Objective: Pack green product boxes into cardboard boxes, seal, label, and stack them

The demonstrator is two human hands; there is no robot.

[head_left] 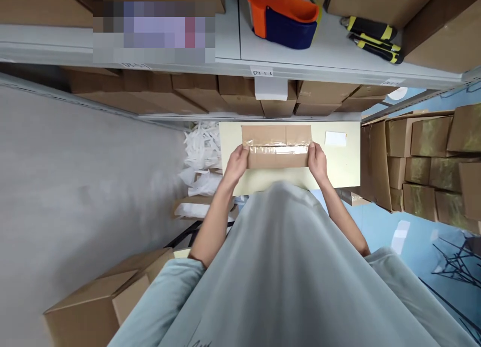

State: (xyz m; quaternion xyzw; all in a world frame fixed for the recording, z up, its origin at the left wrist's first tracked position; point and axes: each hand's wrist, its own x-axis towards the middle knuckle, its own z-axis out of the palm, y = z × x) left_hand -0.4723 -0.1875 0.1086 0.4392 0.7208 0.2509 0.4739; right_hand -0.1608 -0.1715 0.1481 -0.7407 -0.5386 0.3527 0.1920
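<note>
The brown box [278, 161] is over the bench [345, 169], right in front of the person. The left hand [237, 164] has one end and the right hand [318, 161] has the other. Each grip pinches its end, with the thumb on top. Holding both ends likely keeps the box straight and stops it tipping. It also leaves the middle free, where shiny tape [278, 149] runs along the box. I can't quite tell if the box rests on the bench or is a bit above it. A white card [335, 139] lies to the right, clear of the hands. The knives [370, 28] sit on the shelf [330, 51], perhaps to save room below.
</note>
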